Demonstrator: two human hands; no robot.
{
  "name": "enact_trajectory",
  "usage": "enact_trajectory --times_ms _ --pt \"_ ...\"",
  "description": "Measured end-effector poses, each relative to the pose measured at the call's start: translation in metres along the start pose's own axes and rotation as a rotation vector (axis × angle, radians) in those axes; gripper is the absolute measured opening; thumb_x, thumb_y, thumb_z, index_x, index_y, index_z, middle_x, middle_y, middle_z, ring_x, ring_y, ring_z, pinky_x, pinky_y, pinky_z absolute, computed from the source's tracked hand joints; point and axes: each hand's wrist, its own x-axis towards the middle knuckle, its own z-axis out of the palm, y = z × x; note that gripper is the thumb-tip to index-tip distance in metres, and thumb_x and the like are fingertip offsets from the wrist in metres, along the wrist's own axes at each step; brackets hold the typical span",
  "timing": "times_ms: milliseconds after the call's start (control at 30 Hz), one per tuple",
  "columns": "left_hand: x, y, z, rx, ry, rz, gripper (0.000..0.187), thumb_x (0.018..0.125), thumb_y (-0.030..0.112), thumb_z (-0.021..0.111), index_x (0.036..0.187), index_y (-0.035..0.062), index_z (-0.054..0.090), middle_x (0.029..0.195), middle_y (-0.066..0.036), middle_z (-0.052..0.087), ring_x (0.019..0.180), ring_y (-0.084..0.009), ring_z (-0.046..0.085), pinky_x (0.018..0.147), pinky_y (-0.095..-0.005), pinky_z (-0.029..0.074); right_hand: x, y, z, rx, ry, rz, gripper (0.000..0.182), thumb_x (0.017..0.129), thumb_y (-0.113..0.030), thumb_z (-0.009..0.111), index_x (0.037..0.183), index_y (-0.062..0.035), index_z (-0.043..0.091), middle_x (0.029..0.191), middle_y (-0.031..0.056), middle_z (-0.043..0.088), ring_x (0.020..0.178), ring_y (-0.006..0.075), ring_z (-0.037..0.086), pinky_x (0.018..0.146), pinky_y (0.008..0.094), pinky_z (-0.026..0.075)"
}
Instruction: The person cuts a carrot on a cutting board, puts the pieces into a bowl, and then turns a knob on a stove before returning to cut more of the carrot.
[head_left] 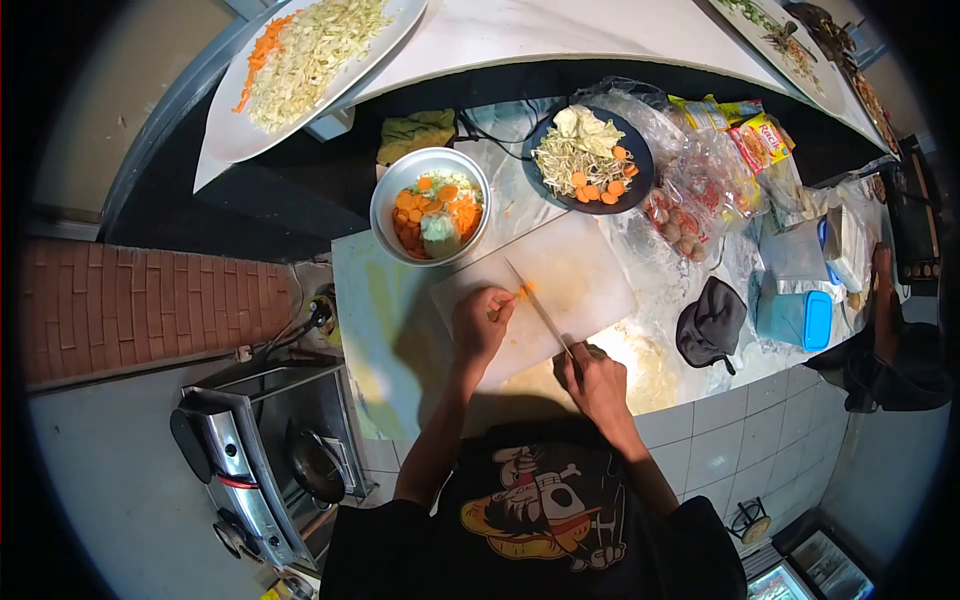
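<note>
A knife [540, 312] lies across the white cutting board [590, 260], its handle in my right hand [592, 378], whose fingers are wrapped round it. Small orange carrot pieces [527, 289] sit at the blade. Left of the blade is my left hand [485, 322], fingers curled together beside the pieces; whatever they pinch is too small to make out. Behind the board's left corner stands a metal bowl [379, 208] with carrot slices, shredded carrot and pale vegetables. A dark plate [640, 150] behind the board holds sprouts, cabbage and carrot slices.
Plastic bags [690, 190], a black cap [711, 322] and a blue-lidded container [816, 320] are on the right. Another person's arm [884, 300] shows at the far right. A platter [225, 130] of shredded vegetables rests on the upper shelf; a stove [235, 470] stands lower left.
</note>
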Motion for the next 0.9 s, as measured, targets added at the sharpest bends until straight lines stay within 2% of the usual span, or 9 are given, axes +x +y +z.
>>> enact_trajectory --times_ms 100,167,300,400,500,567,667,767,900 --pt "0.001 0.0 -0.002 -0.038 0.007 -0.061 0.012 0.085 0.015 0.073 0.088 0.0028 0.071 0.085 -0.012 0.069 0.075 -0.0266 0.068 0.07 -0.0358 0.053 -0.001 0.002 0.001 0.018 0.002 -0.017 0.034 0.084 -0.012 0.065 0.117 -0.0018 0.063 0.084 0.015 0.066 0.077 0.0346 0.066 0.062 0.0447 0.053" --pt "0.002 0.001 -0.004 -0.024 0.028 0.024 0.014 0.087 0.016 0.072 0.088 0.0015 0.071 0.085 -0.013 0.07 0.075 -0.028 0.068 0.069 -0.0362 0.053 -0.003 0.006 0.006 0.046 0.04 -0.022 0.039 0.081 -0.01 0.068 0.118 -0.0029 0.061 0.085 0.0147 0.066 0.079 0.0339 0.066 0.065 0.0444 0.053" --pt "0.0 0.002 -0.007 -0.02 0.022 0.021 0.014 0.088 0.015 0.071 0.09 0.0018 0.071 0.086 -0.013 0.071 0.075 -0.0258 0.069 0.067 -0.035 0.053 -0.004 0.009 0.007 0.044 0.032 -0.01 0.044 0.079 -0.009 0.07 0.122 -0.0036 0.059 0.086 0.0143 0.067 0.081 0.0332 0.066 0.067 0.0437 0.053" --pt "-0.004 -0.001 -0.006 -0.092 0.052 -0.049 0.014 0.09 0.016 0.071 0.095 0.0034 0.07 0.086 -0.012 0.071 0.071 -0.0222 0.068 0.064 -0.0336 0.052 -0.004 0.012 0.006 0.041 0.013 0.002 0.047 0.079 -0.008 0.071 0.123 -0.004 0.058 0.086 0.0141 0.067 0.081 0.0328 0.066 0.067 0.0431 0.053" --pt "-0.006 0.008 -0.016 -0.175 0.055 -0.109 0.021 0.091 0.018 0.071 0.107 0.0059 0.068 0.084 -0.01 0.07 0.068 -0.0191 0.066 0.061 -0.0323 0.051 -0.003 0.012 0.006 0.036 0.011 0.007 0.047 0.078 -0.009 0.072 0.123 -0.0043 0.059 0.086 0.0144 0.067 0.081 0.0328 0.066 0.068 0.0431 0.053" --pt "-0.006 0.025 -0.03 -0.075 -0.199 -0.064 0.032 0.091 0.023 0.071 0.118 0.0088 0.064 0.078 -0.009 0.068 0.064 -0.0205 0.065 0.059 -0.0327 0.05 -0.002 0.011 0.007 0.051 0.017 -0.004 0.049 0.078 -0.01 0.073 0.124 -0.0046 0.059 0.086 0.0142 0.067 0.081 0.0331 0.066 0.068 0.0432 0.053" --pt "-0.011 0.032 -0.035 0.126 -0.312 0.04 0.04 0.092 0.033 0.069 0.124 0.0107 0.061 0.075 -0.011 0.066 0.063 -0.0237 0.065 0.059 -0.035 0.05 -0.002 0.01 0.007 0.05 -0.024 0.004 0.052 0.077 -0.01 0.074 0.126 -0.0046 0.059 0.089 0.0145 0.067 0.082 0.0337 0.065 0.069 0.0432 0.053" --pt "-0.011 0.039 -0.038 0.201 -0.353 0.047 0.044 0.092 0.041 0.066 0.125 0.012 0.061 0.071 -0.011 0.064 0.062 -0.0274 0.065 0.059 -0.0385 0.051 -0.003 0.01 0.006 0.04 -0.031 -0.045 0.055 0.076 -0.01 0.074 0.128 -0.0044 0.058 0.092 0.0148 0.067 0.085 0.0343 0.065 0.07 0.0433 0.053" --pt "-0.007 0.028 -0.034 0.277 -0.384 0.02 0.045 0.092 0.043 0.065 0.125 0.0123 0.061 0.066 -0.01 0.063 0.061 -0.0295 0.065 0.059 -0.041 0.051 -0.004 0.009 0.007 0.038 -0.04 -0.073 0.057 0.076 -0.009 0.075 0.129 -0.004 0.057 0.095 0.0152 0.067 0.086 0.0347 0.065 0.071 0.0434 0.053"
